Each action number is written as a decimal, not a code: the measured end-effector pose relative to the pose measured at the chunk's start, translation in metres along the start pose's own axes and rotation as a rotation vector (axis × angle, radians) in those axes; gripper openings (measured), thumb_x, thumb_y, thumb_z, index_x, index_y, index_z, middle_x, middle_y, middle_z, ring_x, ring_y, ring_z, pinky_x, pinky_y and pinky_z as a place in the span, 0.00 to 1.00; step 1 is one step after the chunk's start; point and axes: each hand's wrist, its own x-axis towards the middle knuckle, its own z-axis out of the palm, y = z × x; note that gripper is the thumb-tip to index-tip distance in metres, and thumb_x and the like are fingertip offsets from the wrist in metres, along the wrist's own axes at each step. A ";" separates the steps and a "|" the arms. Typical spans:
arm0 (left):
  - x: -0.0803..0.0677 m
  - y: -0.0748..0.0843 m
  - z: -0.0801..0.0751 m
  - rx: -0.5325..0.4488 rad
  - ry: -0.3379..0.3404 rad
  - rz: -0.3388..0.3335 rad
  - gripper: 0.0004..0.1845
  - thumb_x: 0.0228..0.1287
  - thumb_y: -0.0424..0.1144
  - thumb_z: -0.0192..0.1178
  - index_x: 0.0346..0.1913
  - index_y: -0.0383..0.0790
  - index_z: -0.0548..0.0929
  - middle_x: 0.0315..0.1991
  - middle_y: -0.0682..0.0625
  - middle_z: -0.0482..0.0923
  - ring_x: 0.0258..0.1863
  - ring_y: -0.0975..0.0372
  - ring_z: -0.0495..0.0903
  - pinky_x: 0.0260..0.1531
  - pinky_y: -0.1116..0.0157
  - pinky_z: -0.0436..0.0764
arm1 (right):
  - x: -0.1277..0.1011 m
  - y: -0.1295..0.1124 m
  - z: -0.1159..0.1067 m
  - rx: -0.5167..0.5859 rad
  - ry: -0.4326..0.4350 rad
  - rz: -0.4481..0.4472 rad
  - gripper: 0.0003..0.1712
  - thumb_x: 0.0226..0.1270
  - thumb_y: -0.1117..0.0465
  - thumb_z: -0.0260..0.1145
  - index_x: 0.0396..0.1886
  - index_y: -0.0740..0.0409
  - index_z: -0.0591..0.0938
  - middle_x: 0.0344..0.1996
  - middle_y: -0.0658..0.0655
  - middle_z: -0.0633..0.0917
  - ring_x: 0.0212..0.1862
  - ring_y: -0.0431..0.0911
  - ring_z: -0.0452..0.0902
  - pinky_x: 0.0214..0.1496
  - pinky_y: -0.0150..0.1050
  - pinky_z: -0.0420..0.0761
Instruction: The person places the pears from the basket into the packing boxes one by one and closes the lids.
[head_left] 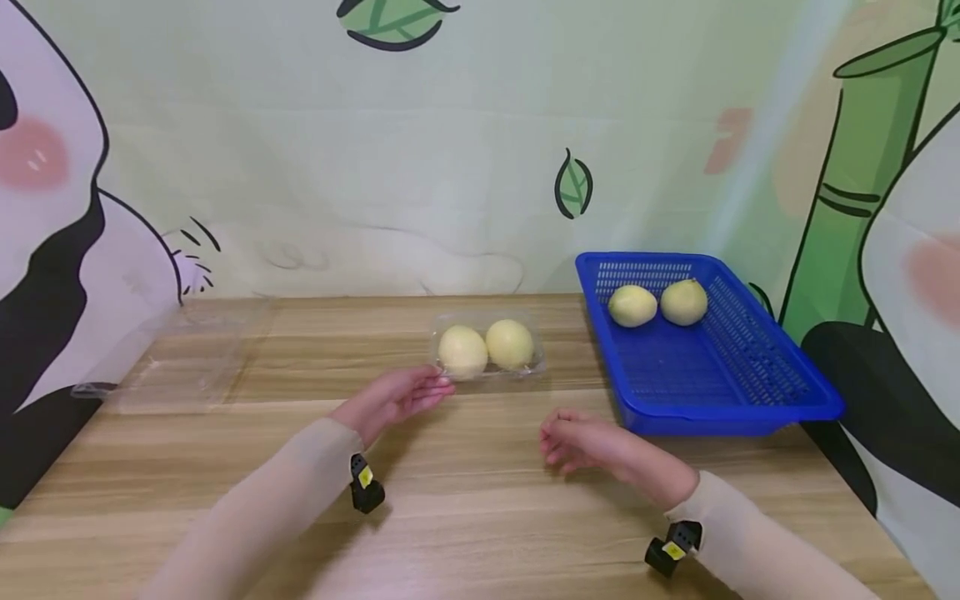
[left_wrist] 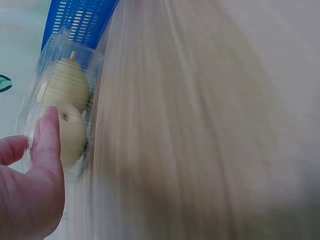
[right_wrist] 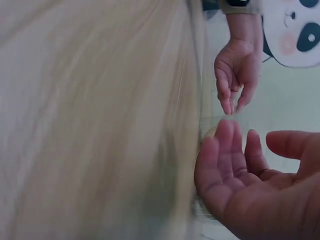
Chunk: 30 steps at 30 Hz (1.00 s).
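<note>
A clear plastic box stands mid-table with two pale yellow pears inside. My left hand reaches its near left corner with straight fingers. In the left wrist view the thumb lies against the box wall, and the pears show through it. My right hand hovers just above the wood in front of the box, loosely curled and holding nothing. The right wrist view shows that right hand with its palm open, and the left hand beyond it.
A blue slotted basket with two more pears stands at the right, close to the box. A second clear plastic container lies at the far left. A panda-printed backdrop closes off the table's back edge.
</note>
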 end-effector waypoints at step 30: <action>0.060 0.020 0.047 0.049 0.052 0.024 0.17 0.82 0.35 0.45 0.63 0.27 0.72 0.44 0.44 0.86 0.41 0.62 0.86 0.74 0.59 0.74 | -0.031 -0.007 -0.011 -0.866 0.276 -0.243 0.06 0.75 0.61 0.62 0.40 0.57 0.84 0.34 0.50 0.86 0.36 0.38 0.78 0.37 0.34 0.79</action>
